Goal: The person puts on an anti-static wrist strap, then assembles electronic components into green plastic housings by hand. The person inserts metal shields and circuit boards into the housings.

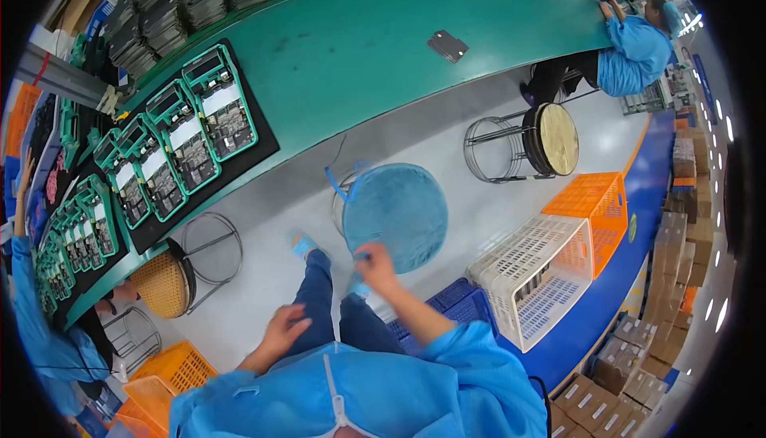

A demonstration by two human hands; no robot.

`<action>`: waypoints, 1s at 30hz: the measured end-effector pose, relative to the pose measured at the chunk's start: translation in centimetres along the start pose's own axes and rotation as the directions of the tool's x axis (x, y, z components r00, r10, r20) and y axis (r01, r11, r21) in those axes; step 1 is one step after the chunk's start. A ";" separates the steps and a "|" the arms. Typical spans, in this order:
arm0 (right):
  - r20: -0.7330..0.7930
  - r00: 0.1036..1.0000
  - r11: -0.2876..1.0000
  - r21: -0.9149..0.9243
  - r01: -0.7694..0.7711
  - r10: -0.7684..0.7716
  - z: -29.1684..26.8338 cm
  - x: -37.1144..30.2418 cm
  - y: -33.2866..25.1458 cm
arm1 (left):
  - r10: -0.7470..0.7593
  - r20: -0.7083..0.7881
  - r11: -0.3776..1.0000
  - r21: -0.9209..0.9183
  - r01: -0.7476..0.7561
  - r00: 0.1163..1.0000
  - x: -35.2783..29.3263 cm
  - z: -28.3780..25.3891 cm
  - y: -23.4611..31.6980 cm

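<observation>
My left hand (284, 331) hangs low in front of my body, above my left leg. Its fingers are loosely spread and nothing shows in them. My right hand (376, 267) is held out over the near edge of a round stool with a blue cushion (403, 215). Its fingers look bent but are smeared by motion, so whether they hold anything is unclear. Both hands are well away from the green workbench (343, 47). A flat dark grey plate (447, 46) lies on that bench by itself.
Green-framed units with circuit boards (219, 103) stand in rows on a black mat at left. Stacked dark plates (163, 23) line the bench's back. Another stool (558, 139), a white crate (535, 278) and an orange crate (598, 203) stand at right. Blue-clothed people (638, 51) work at both sides.
</observation>
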State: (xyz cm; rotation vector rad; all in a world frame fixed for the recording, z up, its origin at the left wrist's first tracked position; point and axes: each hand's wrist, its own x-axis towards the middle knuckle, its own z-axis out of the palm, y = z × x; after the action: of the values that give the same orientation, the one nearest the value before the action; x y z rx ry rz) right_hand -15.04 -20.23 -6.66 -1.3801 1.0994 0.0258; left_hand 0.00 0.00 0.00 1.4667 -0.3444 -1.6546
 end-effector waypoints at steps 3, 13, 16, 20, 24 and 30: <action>-0.019 0.947 0.940 -0.128 0.317 -0.322 6.2 -4.8 -3.7 | -0.070 0.117 0.842 -0.525 0.122 0.991 2.5 1.5 4.3; -0.188 0.702 0.590 0.709 -0.387 0.687 -4.4 -1.4 12.9 | -0.404 -0.185 0.822 -0.502 0.268 0.896 -1.9 -0.2 2.9; -0.003 0.683 0.293 0.905 -0.309 0.730 -4.3 1.5 14.6 | -0.328 -0.342 0.926 -0.300 0.229 0.880 -3.6 -1.5 3.2; -0.010 0.959 0.073 0.997 -0.012 0.284 -3.0 2.2 14.5 | -0.264 -0.416 0.963 -0.160 0.215 0.870 -4.1 -4.8 5.0; -0.095 0.926 0.097 0.993 0.064 0.366 -2.0 0.8 15.1 | -0.192 -0.457 0.978 -0.020 0.205 0.869 -4.8 -8.4 7.7; -0.122 0.921 0.097 0.991 0.092 0.371 -0.8 -2.2 17.3 | -0.017 -0.390 0.877 0.437 0.201 0.921 -6.0 -14.6 8.9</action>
State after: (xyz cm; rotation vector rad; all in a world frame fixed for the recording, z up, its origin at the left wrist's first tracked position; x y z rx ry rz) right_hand -26.99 -14.92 -18.23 0.0702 1.1326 -0.7696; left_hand 16.50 4.18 6.29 2.1668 -0.4738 -1.3833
